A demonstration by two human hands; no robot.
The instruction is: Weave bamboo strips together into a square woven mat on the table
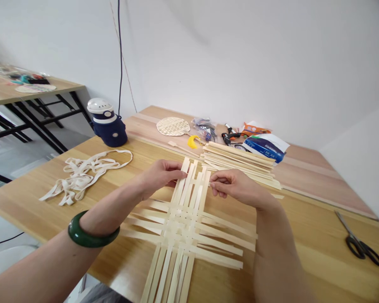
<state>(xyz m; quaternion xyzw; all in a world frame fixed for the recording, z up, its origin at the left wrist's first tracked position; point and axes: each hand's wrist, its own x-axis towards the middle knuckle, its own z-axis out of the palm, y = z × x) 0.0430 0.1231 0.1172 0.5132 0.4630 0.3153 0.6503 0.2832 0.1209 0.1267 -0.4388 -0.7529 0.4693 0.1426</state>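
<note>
A woven piece of pale flat strips (180,225) lies on the wooden table, its middle a tight over-and-under weave and its loose ends spreading out on all four sides. My left hand (164,176) is closed at the far left of the lengthwise strips, with the thumb against the outermost one. At the far right of those strips, my right hand (232,185) pinches the end of a crosswise strip (197,182). This strip runs between the lengthwise ones, apart from the tight weave. Some of my left fingertips are hidden behind the strips. A green bangle (93,229) circles my left wrist.
Behind my hands lies a stack of strips (240,162). Scissors (360,244) are at the right, white cloth tape (82,174) and a dark blue jug (109,126) at the left. A woven fan (173,126), yellow tassel (193,142), glue gun (230,136) and blue packet (265,146) lie farther back.
</note>
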